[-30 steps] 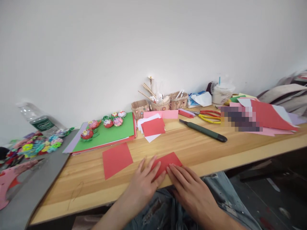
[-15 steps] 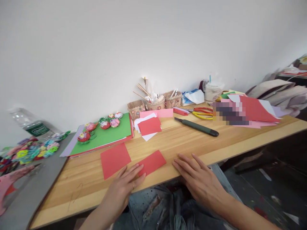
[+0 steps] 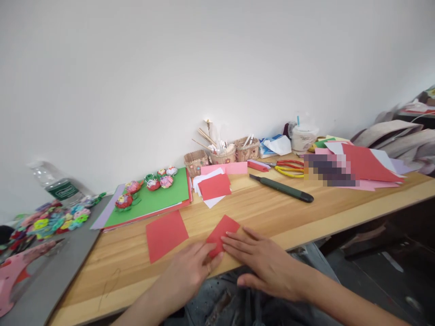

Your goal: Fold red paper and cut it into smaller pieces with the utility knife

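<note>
- Left hand [image 3: 188, 269]: fingers curled at the red paper [image 3: 223, 228]; from here I cannot tell whether they pinch it.
- That paper lies on the table [image 3: 118, 258].
- Right hand [image 3: 267, 261]: flat, fingers extended onto the paper, gripping nothing.

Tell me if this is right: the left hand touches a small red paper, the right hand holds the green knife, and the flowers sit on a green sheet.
Wrong on the right hand: the head view shows it touching that red paper, while the green knife lies on the table. The left hand touches it, and the flowers sit on a green sheet.
</note>
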